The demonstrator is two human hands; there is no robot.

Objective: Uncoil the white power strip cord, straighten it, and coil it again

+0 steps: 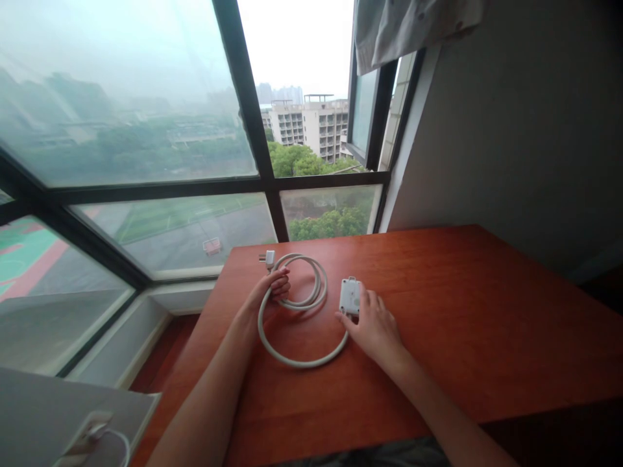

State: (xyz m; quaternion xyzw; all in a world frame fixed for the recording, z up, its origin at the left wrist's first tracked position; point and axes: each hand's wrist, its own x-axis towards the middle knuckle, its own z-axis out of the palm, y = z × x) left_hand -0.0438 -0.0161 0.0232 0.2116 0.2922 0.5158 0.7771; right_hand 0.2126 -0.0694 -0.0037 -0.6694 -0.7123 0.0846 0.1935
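A grey-white extension cord lies in loops above and on the desk. My left hand [278,285] is closed around the coiled cable [318,292], its fingers wrapped over the loops. Just above that hand, the plug [270,259] points its metal prongs to the left. My right hand [374,322] grips the small white socket block [350,297] at the cable's other end, thumb at its lower left and fingers along its right side. Corner screw holes and a small hanging tab show on the block's upward face. A single wide loop of cable sags between my hands.
The reddish-brown wooden desk [452,305] spreads under both hands. Behind it are dark-framed windows [263,185], one pane standing open, with cloth [413,29] hanging at the top. A wall socket with a white plug [100,431] is at the lower left.
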